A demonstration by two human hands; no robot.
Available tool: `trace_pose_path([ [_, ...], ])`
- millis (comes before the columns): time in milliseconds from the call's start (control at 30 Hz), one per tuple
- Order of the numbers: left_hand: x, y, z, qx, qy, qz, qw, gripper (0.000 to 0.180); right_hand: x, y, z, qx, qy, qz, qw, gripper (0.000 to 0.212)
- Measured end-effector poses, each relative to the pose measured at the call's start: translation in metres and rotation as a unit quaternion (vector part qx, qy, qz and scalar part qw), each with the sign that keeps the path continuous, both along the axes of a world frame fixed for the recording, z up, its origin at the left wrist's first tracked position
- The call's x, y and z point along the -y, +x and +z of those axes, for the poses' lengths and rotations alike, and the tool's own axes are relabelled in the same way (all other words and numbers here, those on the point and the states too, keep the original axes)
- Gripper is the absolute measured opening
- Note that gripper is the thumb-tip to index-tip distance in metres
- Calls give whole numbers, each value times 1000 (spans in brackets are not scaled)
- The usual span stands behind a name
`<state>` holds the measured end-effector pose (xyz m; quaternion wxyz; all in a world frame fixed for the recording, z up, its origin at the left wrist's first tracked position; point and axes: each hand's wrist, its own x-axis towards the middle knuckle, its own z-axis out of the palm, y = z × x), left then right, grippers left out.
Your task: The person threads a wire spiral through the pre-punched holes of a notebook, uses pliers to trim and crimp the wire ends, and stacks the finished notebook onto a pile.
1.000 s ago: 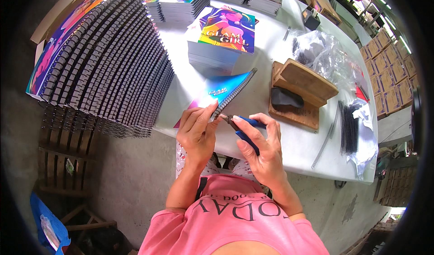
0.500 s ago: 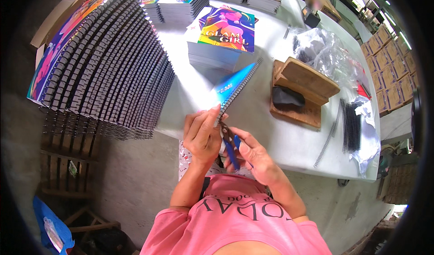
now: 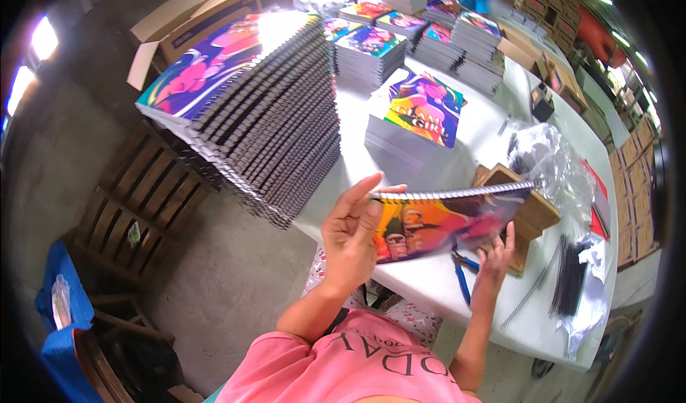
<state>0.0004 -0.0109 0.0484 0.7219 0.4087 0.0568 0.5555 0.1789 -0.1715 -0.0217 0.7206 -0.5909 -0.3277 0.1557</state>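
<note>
Head view, notebook [image 3: 436,224]: held tilted over table [image 3: 401,278], coil [image 3: 464,191] up, approx 3–4 o'clock from ctr.
L hand [image 3: 350,239]: closed, notebook's 9 o'clock end pinched.
R hand [image 3: 493,264]: half open, nothing seen gripped; notebook contact can't be told.
Pliers [image 3: 461,278]: rested on table, 4 o'clock.
Coil: best pinched firmly at L, far end supported w/ R.

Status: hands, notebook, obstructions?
Left hand holds spiral notebook by its left end. Right hand at its lower edge. Blue-handled pliers lie beside right hand.

All orange, pink and purple on the notebook [image 3: 454,221], blue on the plier handles [image 3: 462,284], white on the table [image 3: 429,276].
</note>
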Motion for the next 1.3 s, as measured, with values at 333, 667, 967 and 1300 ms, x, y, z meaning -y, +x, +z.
trace_pose_path([
  [333,-5,-65,102,-32,344,250,904,17,-81,-2,104,-144,205,120,961,38],
  [667,-146,-152,200,-119,261,551,784,27,-268,-76,294,251,74,222,939,44],
  [967,-192,-139,111,-129,173,502,837,40,-343,-72,221,243,-69,204,946,38],
  [1300,-208,-140,94,-72,269,608,744,60,-347,-78,194,250,94,107,958,56],
])
